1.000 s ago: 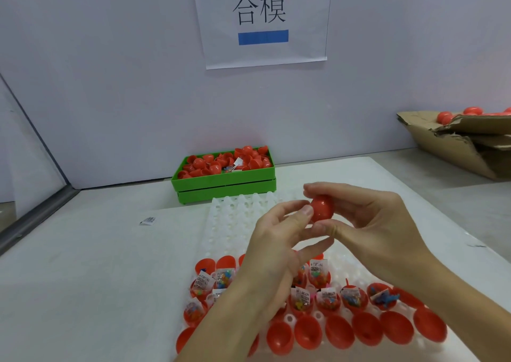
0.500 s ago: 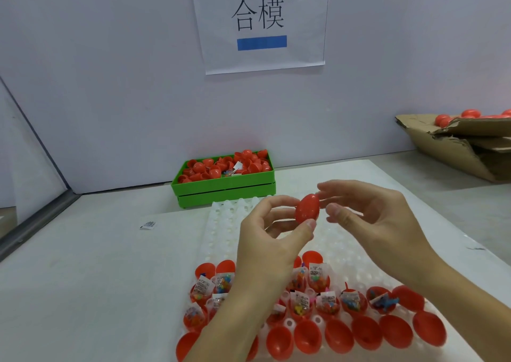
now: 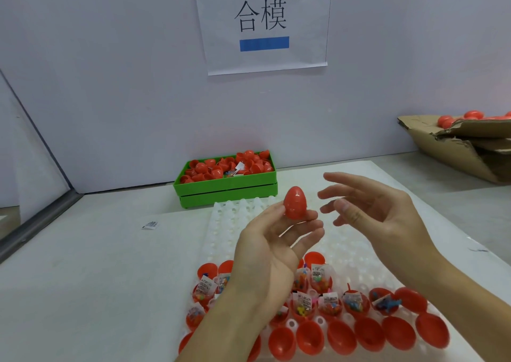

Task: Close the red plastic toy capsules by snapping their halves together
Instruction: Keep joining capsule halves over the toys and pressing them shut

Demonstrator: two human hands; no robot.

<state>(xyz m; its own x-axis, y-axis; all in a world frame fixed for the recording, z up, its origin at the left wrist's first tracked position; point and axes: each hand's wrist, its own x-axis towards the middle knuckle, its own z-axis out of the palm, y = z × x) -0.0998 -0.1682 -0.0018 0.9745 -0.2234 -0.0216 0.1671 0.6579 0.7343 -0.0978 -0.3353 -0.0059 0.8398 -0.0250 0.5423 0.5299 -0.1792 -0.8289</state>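
The left hand (image 3: 272, 240) pinched the closed red egg (image 3: 294, 203) between thumb and fingertips, above the white tray (image 3: 221, 223); the right hand (image 3: 370, 212) was just beside it, fingers loose and apart, holding nothing. Such a light pinch could slip; the smooth egg might then drop on the open halves (image 3: 343, 303) near the person and scatter their toys.

2 bare forearms; left hand (image 3: 265, 251) and right hand (image 3: 387, 218) ungloved.
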